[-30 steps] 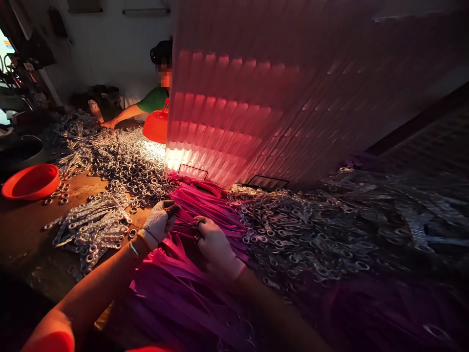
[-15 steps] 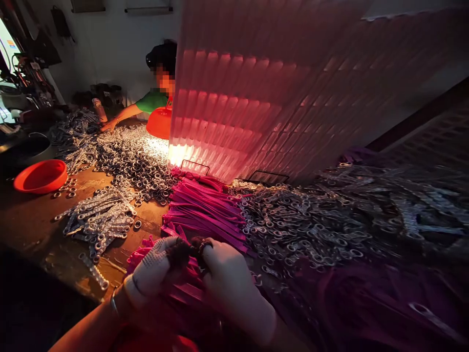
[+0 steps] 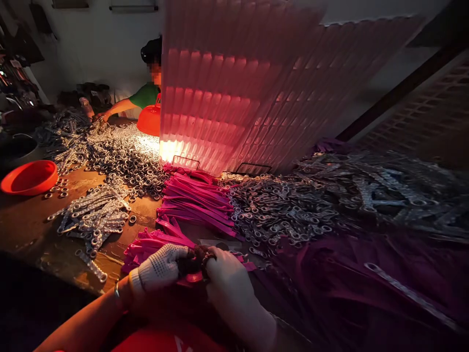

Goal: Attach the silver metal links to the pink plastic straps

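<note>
My left hand [image 3: 159, 266], in a white dotted glove, has its fingers bent and closed near the bottom centre. My right hand [image 3: 230, 278], in a pale glove, is pinched closed beside it. The fingertips meet at a small dark piece [image 3: 201, 255], too dim to name; both hands seem to grip it. Just behind and left of the hands lie magenta strips [image 3: 157, 240], in a loose bundle. Another stack of magenta strips [image 3: 198, 203] is farther back. A red surface [image 3: 164, 341] shows below my forearms.
Long ring-ended metal pieces [image 3: 95, 215] lie heaped on the wooden table [image 3: 32, 230], beside a red bowl [image 3: 31, 177]. Metal rings [image 3: 120, 156] spread under a red lamp [image 3: 149, 121]. A corrugated translucent panel [image 3: 220, 88] stands behind. A co-worker's arm [image 3: 122, 106] reaches over the far pile.
The view has shifted to the right. My hands remain together, with the left glove showing more clearly and sitting slightly lower. The co-worker's hand now seems to be on metal pieces.
</note>
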Demonstrator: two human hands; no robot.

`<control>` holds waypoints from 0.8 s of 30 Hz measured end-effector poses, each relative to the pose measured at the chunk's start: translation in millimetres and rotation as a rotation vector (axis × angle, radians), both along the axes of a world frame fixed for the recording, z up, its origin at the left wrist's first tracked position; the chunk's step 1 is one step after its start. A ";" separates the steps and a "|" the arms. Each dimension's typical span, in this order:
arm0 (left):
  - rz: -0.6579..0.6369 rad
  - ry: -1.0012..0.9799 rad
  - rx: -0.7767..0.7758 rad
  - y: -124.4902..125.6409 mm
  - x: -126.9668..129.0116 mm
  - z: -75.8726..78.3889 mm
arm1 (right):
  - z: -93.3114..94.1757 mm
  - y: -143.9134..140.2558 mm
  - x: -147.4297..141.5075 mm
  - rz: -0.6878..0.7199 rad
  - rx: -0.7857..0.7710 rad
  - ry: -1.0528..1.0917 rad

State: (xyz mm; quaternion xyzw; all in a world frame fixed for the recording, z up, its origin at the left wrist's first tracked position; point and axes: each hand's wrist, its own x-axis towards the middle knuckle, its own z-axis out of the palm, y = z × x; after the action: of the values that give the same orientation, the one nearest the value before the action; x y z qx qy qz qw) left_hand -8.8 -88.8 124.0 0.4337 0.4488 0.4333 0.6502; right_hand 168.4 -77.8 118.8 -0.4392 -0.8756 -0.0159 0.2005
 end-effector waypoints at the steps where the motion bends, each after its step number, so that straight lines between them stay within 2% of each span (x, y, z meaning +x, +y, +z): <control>1: -0.051 -0.021 -0.004 -1.0 0.5 -2.2 | 3.6 -1.9 -0.3 -0.001 -0.022 -0.010; 3: -0.068 0.034 0.034 -4.2 1.4 -7.2 | 13.8 -3.0 -1.1 -0.007 -0.136 -0.083; 5: -0.010 0.185 0.117 -9.0 2.6 -12.1 | 23.1 -1.6 -2.1 -0.057 -0.313 -0.197; 8: -0.035 0.376 0.209 -17.7 4.7 -17.8 | 26.7 -1.0 -3.5 -0.115 -0.494 -0.322; 11: -0.033 0.454 0.209 -23.6 7.3 -21.5 | 20.0 -5.0 -3.1 -0.019 -0.453 -0.369; 15: -0.097 0.442 0.209 -19.1 10.0 -20.1 | 17.4 -6.8 0.2 0.083 -0.358 -0.395; 17: -0.130 0.444 0.230 -12.8 7.3 -13.2 | 22.2 -7.2 3.7 0.075 -0.331 -0.392; 20: -0.256 0.401 0.235 -6.1 -6.8 5.2 | 30.6 -17.3 15.3 0.036 -0.327 -0.289; 22: -0.351 0.320 0.198 -6.2 -21.4 16.5 | 32.7 -29.8 28.8 0.001 -0.362 -0.140; 24: -0.377 0.161 0.089 -9.8 -35.2 20.4 | 31.4 -38.2 45.6 -0.019 -0.402 -0.023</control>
State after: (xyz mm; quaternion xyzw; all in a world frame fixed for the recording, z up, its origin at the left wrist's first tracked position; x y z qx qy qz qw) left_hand -44.0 -98.6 144.4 0.5714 0.3906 0.2874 0.6621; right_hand 214.0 -115.9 150.1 -0.4783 -0.8593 0.1521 0.0986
